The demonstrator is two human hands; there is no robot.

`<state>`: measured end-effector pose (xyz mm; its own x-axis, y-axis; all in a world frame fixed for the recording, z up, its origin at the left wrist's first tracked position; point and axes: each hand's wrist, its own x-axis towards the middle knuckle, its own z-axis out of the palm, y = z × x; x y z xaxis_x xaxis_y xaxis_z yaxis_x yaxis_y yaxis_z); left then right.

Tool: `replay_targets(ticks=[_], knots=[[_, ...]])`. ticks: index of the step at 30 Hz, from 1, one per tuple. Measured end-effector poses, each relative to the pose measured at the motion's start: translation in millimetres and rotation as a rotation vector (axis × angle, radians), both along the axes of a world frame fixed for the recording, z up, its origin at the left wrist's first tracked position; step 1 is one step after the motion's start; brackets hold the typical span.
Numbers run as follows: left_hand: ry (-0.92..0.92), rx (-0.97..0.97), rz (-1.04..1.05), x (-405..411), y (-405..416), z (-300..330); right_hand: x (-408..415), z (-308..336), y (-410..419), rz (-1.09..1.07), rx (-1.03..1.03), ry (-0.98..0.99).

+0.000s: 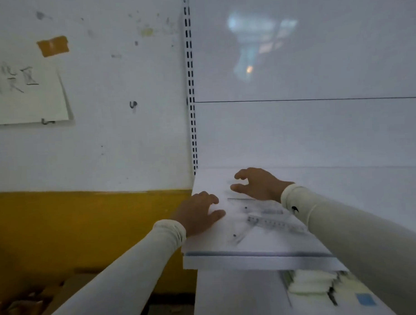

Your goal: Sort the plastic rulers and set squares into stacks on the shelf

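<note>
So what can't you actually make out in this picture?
- Head view, rulers on the shelf: clear plastic, smeared by motion blur; their count and markings are unreadable.
- Right hand: whether its curled fingers touch anything is lost in the blur.
- Left hand: its own back hides whatever lies under the palm.
- Items under the shelf: partly covered by the shelf and blurred.
- Paper on the wall: cut off by the left edge, writing blurred.

A paper sheet on the far left wall bears handwritten characters, too blurred to read. The right sleeve carries a small black logo at the cuff. The ruler markings on the shelf are illegible.
</note>
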<state>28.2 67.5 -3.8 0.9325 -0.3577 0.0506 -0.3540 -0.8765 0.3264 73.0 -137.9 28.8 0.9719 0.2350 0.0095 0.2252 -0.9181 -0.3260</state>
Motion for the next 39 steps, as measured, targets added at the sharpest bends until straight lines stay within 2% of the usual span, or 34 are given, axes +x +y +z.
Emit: replay_targets(ticks=[6, 11, 14, 25, 31, 39], knots=[[0.092, 0.141, -0.153, 1.6, -44.0, 1.8, -38.8, -2.8, -68.2, -0.175, -0.016, 0.012], [0.142, 0.221, -0.157, 1.1, -53.7, 7.4, -61.0, -11.6, -102.4, -0.231, 0.012, 0.020], [0.169, 0.183, -0.117, 0.3, -52.2, 7.0, -66.1, -17.2, -110.8, -0.232, 0.025, 0.005], [0.212, 0.123, -0.079, -5.8, -40.3, 12.2, -74.3, -20.8, -60.1, -0.085, 0.075, -0.061], [0.145, 0.158, -0.077, -1.2, -26.4, 16.2, -76.2, -17.5, -42.8, -0.043, 0.074, -0.050], [0.125, 0.089, -0.008, 2.6, 16.7, 13.0, -74.5, -27.5, -17.8, -0.035, 0.067, -0.035]])
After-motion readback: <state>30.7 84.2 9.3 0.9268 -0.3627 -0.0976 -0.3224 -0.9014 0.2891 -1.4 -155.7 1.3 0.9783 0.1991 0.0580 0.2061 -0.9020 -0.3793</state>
